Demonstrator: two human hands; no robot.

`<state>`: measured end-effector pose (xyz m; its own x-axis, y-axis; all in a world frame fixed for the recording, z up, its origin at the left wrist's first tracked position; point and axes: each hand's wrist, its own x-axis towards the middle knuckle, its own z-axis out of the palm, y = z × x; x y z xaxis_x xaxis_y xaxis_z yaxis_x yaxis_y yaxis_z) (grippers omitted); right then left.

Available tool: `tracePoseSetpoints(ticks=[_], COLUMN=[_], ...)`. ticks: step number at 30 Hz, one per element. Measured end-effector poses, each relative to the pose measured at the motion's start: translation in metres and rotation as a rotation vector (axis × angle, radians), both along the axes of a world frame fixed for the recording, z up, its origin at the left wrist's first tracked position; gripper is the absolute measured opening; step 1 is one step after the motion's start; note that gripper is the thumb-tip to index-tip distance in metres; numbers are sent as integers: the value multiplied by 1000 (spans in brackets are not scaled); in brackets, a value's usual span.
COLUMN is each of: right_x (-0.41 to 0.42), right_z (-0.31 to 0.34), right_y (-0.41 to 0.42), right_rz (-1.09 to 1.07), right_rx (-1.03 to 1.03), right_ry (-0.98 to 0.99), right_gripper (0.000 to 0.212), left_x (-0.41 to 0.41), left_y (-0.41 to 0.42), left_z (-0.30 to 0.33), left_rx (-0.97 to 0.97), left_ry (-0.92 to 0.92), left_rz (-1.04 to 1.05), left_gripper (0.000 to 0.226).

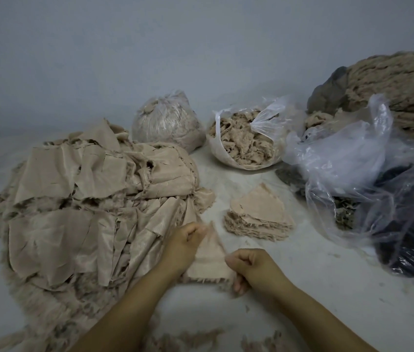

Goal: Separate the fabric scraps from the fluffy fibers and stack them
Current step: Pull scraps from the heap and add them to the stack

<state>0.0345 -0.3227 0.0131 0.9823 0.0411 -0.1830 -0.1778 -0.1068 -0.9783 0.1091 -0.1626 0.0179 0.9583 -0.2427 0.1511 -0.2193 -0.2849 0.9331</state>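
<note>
Fingers of your left hand [184, 240] and right hand [248, 265] curled, pinching scrap [207, 257] stretched between them. Step: stripping fibers off scrap. Next: carry it beyond right fingers onto stack [258, 214], edges aligned. Unsorted pile [94, 199] lies left.

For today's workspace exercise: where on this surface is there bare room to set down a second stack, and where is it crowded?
Free: the strip between the neat stack and the open bag of fibers, and the patch right of the right hand, before the dark bag. Crowded: the left, under the big scrap heap; loose fluff litters the near edge.
</note>
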Motion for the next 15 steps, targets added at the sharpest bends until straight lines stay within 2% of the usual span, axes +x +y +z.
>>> tracePoseSetpoints(ticks=[2,4,7,10,11,13,15], right_x=[2,4,4,4,3,1,-2], right_z=[-4,-7,-11,-12,-11,-7,6], right_y=[0,0,0,-16,-24,-32,-24], right_rz=[-62,-99,-103,-265,-280,-142,29], right_rx=[-56,-152,-354,-508,-524,-489,-439], right_ry=[-51,-128,-251,-340,-321,-204,-37], right_gripper=[25,25,28,32,31,30,50], left_x=[-5,-8,-10,-4,0,4,3], left_y=[-4,-7,-8,5,14,29,30], left_z=[1,0,1,6,7,10,13], left_rx=[38,48,41,-25,-30,7,45], left_ry=[99,114,100,139,134,101,111], left_rz=[-117,-167,-123,13,60,47,-67], left_gripper=[40,44,45,38,37,39,37])
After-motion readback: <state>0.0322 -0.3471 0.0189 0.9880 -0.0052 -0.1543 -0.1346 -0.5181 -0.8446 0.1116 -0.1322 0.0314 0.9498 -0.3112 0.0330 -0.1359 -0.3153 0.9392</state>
